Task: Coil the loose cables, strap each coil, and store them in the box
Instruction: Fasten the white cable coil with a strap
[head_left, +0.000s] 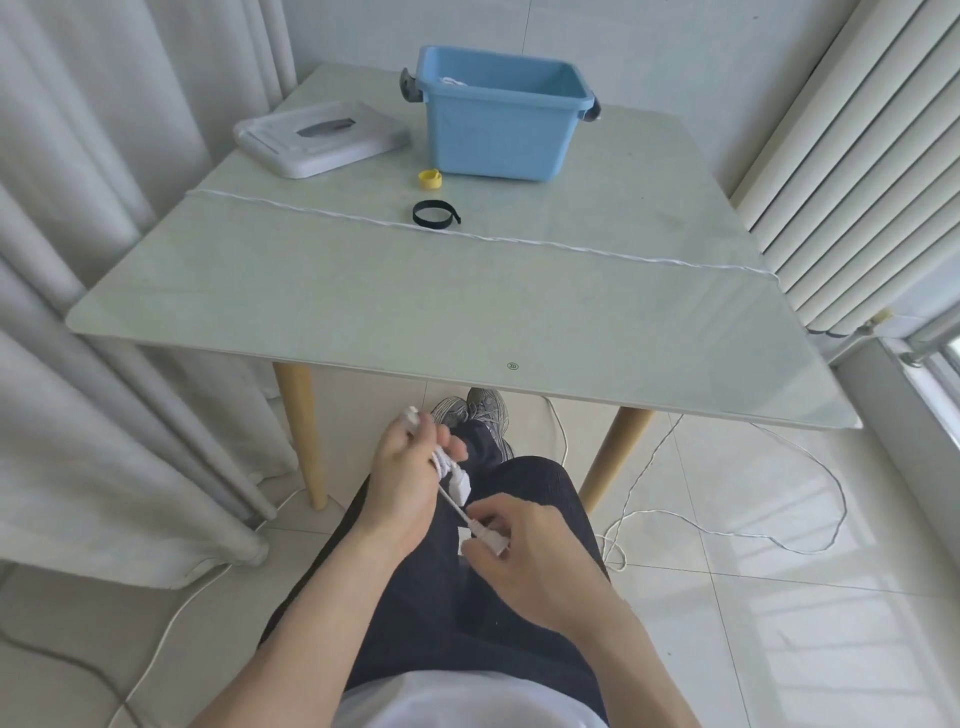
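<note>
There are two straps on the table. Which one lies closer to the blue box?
The yellow strap, rolled small, just left of the box's front corner. The black strap lies nearer the person, beside the white cable.

Both hands, left (402, 467) and right (511, 551), curled, pinching above lap

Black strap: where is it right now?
In the head view, the black strap lies looped on the table, just nearer than the yellow strap and blue box.

Pale curtain (104, 260), white radiator (857, 182)
</note>
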